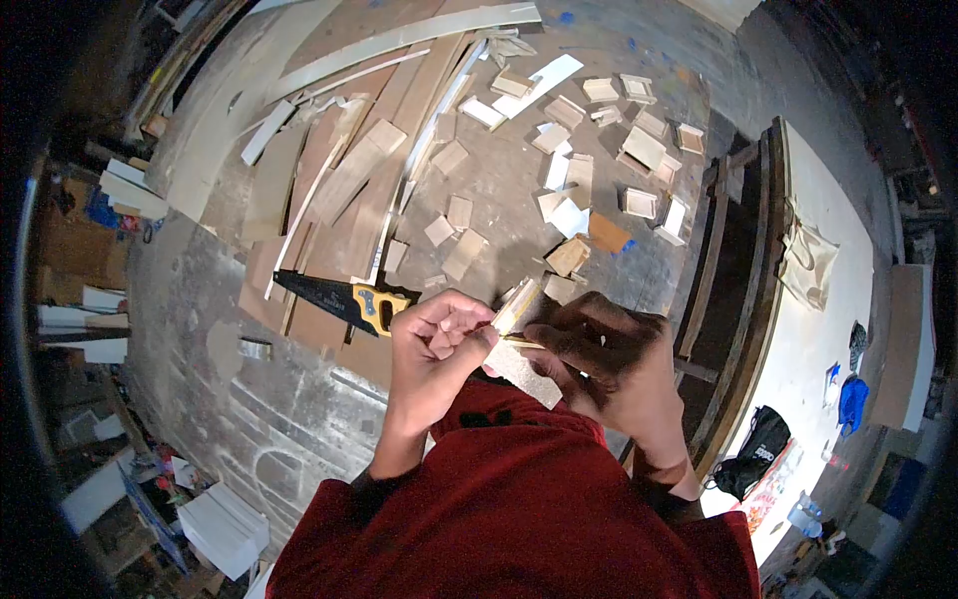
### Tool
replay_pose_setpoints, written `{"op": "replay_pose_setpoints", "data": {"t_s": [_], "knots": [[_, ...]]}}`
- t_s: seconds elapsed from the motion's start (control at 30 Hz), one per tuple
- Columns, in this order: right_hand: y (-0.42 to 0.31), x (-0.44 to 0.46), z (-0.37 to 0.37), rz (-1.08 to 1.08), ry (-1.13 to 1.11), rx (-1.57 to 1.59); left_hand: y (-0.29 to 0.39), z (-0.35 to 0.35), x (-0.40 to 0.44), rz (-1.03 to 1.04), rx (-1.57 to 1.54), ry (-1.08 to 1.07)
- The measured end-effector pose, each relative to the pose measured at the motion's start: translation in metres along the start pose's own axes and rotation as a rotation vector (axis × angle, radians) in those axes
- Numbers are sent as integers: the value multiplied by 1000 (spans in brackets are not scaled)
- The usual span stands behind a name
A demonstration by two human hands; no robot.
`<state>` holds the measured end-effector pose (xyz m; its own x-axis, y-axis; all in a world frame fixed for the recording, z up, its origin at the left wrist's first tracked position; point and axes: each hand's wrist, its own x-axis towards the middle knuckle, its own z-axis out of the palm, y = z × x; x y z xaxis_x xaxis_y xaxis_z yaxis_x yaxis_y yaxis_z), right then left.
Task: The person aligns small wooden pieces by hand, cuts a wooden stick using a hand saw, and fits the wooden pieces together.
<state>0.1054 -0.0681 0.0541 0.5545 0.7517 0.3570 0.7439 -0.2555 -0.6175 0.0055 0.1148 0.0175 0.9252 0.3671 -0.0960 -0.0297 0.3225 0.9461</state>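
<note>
Close to my body, my left hand (439, 349) grips a small wooden piece (516, 304) with a pale edge, thumb pressed against it. My right hand (609, 364) holds the same piece from the other side, its fingers bent round it. A speckled, light-coloured sheet (527, 374) hangs just below the fingers; which hand holds it is unclear. A handsaw (344, 299) with a yellow and black handle lies just left of my left hand. Small wooden blocks and box-like pieces (642, 148) are scattered beyond my hands.
Long boards (359, 170) lie at the upper left. On the right, a pale table (828, 329) with dark side rails bears a cloth bag (808, 260), a black bag (755, 451) and blue items. Stacked white panels (225, 529) stand at the lower left.
</note>
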Motion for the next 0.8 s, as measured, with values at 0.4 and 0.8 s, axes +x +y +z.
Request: {"op": "replay_pose_setpoints", "data": {"t_s": [0.4, 0.8], "knots": [[0, -16, -31, -2, -65, -39, 6, 19, -23, 42, 107, -32], [-8, -26, -35, 36, -92, 44, 0, 23, -38, 17, 142, -25]]}}
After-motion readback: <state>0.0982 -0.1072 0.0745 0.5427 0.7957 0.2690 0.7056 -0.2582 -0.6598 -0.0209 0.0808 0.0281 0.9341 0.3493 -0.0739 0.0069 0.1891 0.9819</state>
